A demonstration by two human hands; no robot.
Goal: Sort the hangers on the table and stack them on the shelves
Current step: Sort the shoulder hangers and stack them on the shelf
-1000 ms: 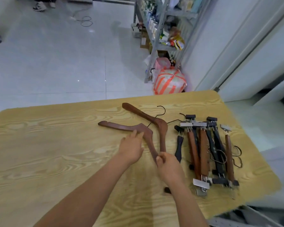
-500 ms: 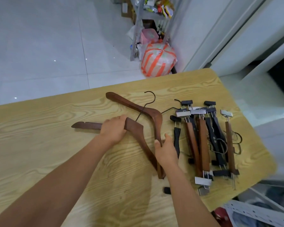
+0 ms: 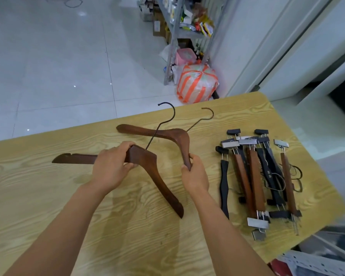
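Two dark brown wooden coat hangers are over the middle of the wooden table (image 3: 38,196). My left hand (image 3: 111,166) grips the near hanger (image 3: 147,166) at its neck, and its wire hook points away from me. My right hand (image 3: 194,176) grips the lower arm end of the far hanger (image 3: 175,136). To the right lies a pile of clip hangers (image 3: 257,176), brown and black bars with metal clips, lying roughly parallel.
A metal shelf rack (image 3: 177,32) holding packets and boxes stands on the floor beyond the table. An orange-and-white striped bag (image 3: 197,82) and a pink container (image 3: 184,55) sit at its foot. White doors line the right side. The table's right edge runs close to the clip hangers.
Both coat hangers have been lifted and pulled apart. My left hand now grips the near hanger's neck, and my right hand has closed on the far hanger's arm end.
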